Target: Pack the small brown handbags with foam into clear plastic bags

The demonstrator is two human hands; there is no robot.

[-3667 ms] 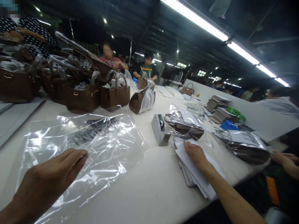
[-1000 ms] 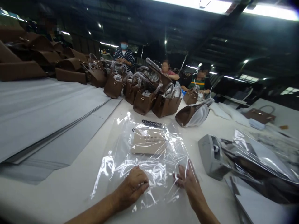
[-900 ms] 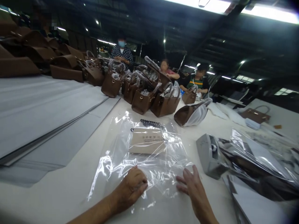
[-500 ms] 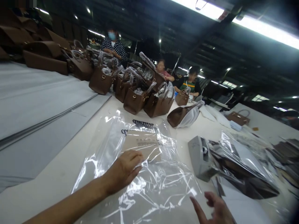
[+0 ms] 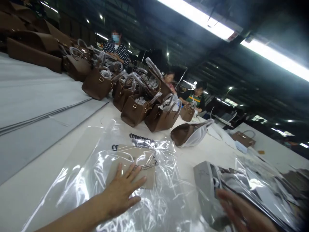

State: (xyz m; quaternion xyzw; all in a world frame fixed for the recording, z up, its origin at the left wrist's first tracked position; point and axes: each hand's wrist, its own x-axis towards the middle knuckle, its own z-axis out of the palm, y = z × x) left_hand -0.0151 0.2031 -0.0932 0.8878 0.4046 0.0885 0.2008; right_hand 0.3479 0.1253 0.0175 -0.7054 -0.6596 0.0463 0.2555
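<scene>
Clear plastic bag [image 5: 156, 209] under spread fingers [image 5: 139, 183] of left hand [image 5: 120, 194], right hand [image 5: 246, 207] blurred, grip unclear.

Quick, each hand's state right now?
Left hand: open, spread over the plastic bag, gripping nothing.
Right hand: blurred, at the tape dispenser; open or closed cannot be told.

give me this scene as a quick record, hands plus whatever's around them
left hand: spread over clear plastic, fingers over a beige card beneath it
right hand: blurred, by the grey tape dispenser, contact unclear
beyond plastic: brown handbags, wrap on several handles
left side: pale layered sheets
background: at least three people
</scene>
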